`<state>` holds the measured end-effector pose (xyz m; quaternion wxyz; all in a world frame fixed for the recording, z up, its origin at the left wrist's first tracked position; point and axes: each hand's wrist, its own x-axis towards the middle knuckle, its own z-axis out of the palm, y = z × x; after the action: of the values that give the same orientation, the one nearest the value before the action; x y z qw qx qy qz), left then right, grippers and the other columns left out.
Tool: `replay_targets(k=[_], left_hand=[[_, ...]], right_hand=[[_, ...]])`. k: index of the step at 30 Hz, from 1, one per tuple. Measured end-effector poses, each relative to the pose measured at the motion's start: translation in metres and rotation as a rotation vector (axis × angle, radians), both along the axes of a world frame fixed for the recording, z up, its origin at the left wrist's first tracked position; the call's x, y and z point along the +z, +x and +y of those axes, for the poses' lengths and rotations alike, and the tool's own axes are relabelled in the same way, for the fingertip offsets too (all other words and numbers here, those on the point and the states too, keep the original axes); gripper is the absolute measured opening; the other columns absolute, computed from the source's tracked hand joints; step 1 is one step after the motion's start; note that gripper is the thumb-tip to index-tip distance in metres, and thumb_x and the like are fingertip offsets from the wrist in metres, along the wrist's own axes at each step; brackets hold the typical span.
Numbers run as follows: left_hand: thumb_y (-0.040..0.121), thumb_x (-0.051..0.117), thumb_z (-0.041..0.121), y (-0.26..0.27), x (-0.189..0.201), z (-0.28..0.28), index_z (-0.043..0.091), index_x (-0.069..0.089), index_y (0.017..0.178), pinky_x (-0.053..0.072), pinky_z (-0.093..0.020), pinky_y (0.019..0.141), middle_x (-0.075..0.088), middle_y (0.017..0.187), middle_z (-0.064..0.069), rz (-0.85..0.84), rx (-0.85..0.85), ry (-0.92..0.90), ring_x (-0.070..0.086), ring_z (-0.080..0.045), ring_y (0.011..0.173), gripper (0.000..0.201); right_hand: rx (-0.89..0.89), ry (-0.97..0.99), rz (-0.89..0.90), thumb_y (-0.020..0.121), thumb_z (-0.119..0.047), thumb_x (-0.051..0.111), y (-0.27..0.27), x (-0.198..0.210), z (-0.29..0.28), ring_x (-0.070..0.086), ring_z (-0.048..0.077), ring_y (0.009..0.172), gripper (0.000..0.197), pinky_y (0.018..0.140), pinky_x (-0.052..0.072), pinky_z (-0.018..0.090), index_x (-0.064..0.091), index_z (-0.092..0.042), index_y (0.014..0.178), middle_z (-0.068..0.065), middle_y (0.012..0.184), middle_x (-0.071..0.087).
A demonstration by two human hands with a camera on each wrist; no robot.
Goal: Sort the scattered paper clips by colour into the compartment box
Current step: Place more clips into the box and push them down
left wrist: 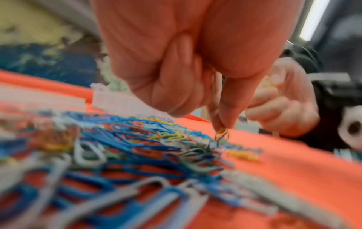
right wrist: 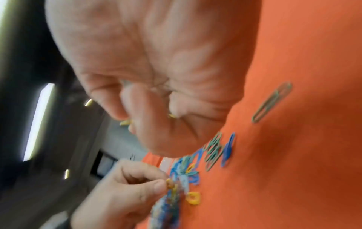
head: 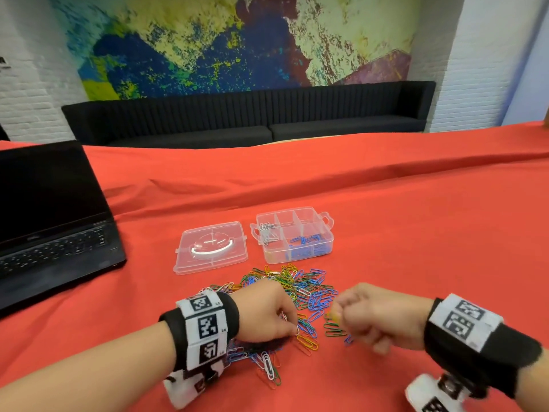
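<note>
Your left hand (head: 261, 313) is down on the pile of paper clips (head: 297, 289), thumb and finger pinching one clip (left wrist: 222, 134) that looks yellowish-green, though the wrist view is pretty blurry. Your right hand (head: 377, 316) sits at 3 o'clock from the pile, fingers curled into a fist around some yellow clips (right wrist: 125, 122) poking out between them. The compartment box (head: 294, 233) is at 12 o'clock from the pile, with silver clips (head: 267, 233) in a left cell and blue clips (head: 306, 246) in a near one. Its lid (head: 211, 248) lies just left of it on the red cloth (head: 416, 233), and a laptop (head: 53, 221) is out at 9 o'clock.
</note>
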<state>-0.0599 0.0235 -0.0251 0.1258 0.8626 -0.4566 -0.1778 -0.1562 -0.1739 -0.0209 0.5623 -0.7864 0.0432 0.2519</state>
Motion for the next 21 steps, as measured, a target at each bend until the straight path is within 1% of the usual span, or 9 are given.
replay_targets(k=[2, 4, 7, 9, 11, 14, 17, 19, 21], left_hand=[[0.081, 0.070, 0.022, 0.003, 0.002, 0.002, 0.013, 0.077, 0.085, 0.037, -0.012, 0.055, 0.061, 0.058, 0.014, 0.179, 0.122, -0.133, 0.049, 0.004, 0.048, 0.012], [0.079, 0.073, 0.015, 0.005, 0.005, 0.005, 0.011, 0.075, 0.075, 0.031, -0.016, 0.044, 0.050, 0.045, 0.006, 0.385, 0.293, -0.256, 0.040, -0.004, 0.038, 0.006], [0.077, 0.071, 0.010, 0.008, 0.007, 0.013, 0.014, 0.068, 0.064, 0.016, -0.012, 0.043, 0.024, 0.049, -0.003, 0.632, 0.493, -0.360, 0.018, -0.013, 0.040, 0.014], [0.080, 0.065, 0.005, 0.010, 0.006, 0.017, 0.014, 0.058, 0.065, 0.013, -0.009, 0.041, 0.019, 0.052, 0.001, 0.769, 0.579, -0.440, 0.014, -0.010, 0.040, 0.019], [0.083, 0.056, 0.005, 0.015, 0.005, 0.021, 0.017, 0.044, 0.067, 0.011, -0.009, 0.037, 0.017, 0.057, 0.003, 0.950, 0.646, -0.533, 0.012, -0.008, 0.041, 0.024], [0.078, 0.044, 0.011, 0.017, 0.007, 0.028, 0.017, 0.037, 0.066, 0.011, -0.011, 0.033, 0.020, 0.062, 0.001, 1.226, 0.693, -0.625, 0.014, -0.008, 0.042, 0.015], [0.077, 0.034, 0.015, 0.017, 0.008, 0.033, 0.011, 0.042, 0.064, 0.015, -0.010, 0.036, 0.036, 0.062, -0.005, 1.370, 0.657, -0.663, 0.021, -0.011, 0.041, 0.016], [0.083, 0.036, 0.021, 0.016, 0.008, 0.032, 0.013, 0.040, 0.061, 0.014, -0.009, 0.035, 0.038, 0.062, -0.004, 1.368, 0.657, -0.632, 0.021, -0.011, 0.042, 0.024], [0.095, 0.038, 0.032, 0.015, 0.008, 0.028, 0.017, 0.037, 0.061, 0.013, -0.009, 0.034, 0.031, 0.057, 0.001, 1.200, 0.649, -0.540, 0.018, -0.008, 0.040, 0.037]], right_hand=[[-0.148, 0.469, 0.216, 0.061, -0.015, 0.046, -0.001, 0.005, -0.006, 0.028, 0.011, 0.042, 0.006, 0.036, 0.023, 0.012, 0.048, -0.016, 0.067, 0.003, 0.061, 0.037], [-0.222, 0.553, 0.263, 0.070, -0.016, 0.044, 0.000, 0.008, -0.003, 0.031, 0.013, 0.041, 0.007, 0.035, 0.022, 0.013, 0.050, -0.013, 0.068, 0.006, 0.065, 0.043], [-0.221, 0.128, 0.122, 0.088, -0.018, 0.044, 0.008, -0.001, 0.012, 0.025, 0.009, 0.039, 0.019, 0.034, 0.018, 0.014, 0.056, -0.018, 0.073, -0.001, 0.057, 0.037], [-0.060, -0.323, -0.100, 0.090, -0.019, 0.051, 0.011, -0.007, 0.024, 0.032, 0.006, 0.038, 0.019, 0.036, 0.027, 0.018, 0.063, -0.023, 0.076, -0.007, 0.051, 0.040], [0.120, -0.599, -0.302, 0.087, -0.022, 0.060, 0.015, -0.014, 0.032, 0.041, 0.000, 0.042, 0.012, 0.044, 0.032, 0.010, 0.069, -0.023, 0.080, -0.012, 0.052, 0.049], [0.212, -0.801, -0.415, 0.080, -0.022, 0.065, 0.015, -0.014, 0.042, 0.046, -0.001, 0.050, 0.012, 0.047, 0.030, 0.005, 0.072, -0.014, 0.083, -0.010, 0.057, 0.054], [0.239, -0.962, -0.431, 0.080, -0.016, 0.053, 0.013, -0.012, 0.046, 0.050, 0.012, 0.064, 0.018, 0.055, 0.036, 0.018, 0.070, -0.009, 0.082, 0.006, 0.073, 0.065], [0.224, -0.991, -0.397, 0.079, -0.016, 0.049, 0.010, -0.010, 0.039, 0.050, 0.015, 0.068, 0.019, 0.058, 0.036, 0.020, 0.067, -0.009, 0.078, 0.006, 0.072, 0.063], [0.207, -0.933, -0.338, 0.077, -0.016, 0.050, 0.008, -0.009, 0.028, 0.048, 0.015, 0.062, 0.015, 0.052, 0.036, 0.019, 0.060, -0.015, 0.066, -0.001, 0.059, 0.053]])
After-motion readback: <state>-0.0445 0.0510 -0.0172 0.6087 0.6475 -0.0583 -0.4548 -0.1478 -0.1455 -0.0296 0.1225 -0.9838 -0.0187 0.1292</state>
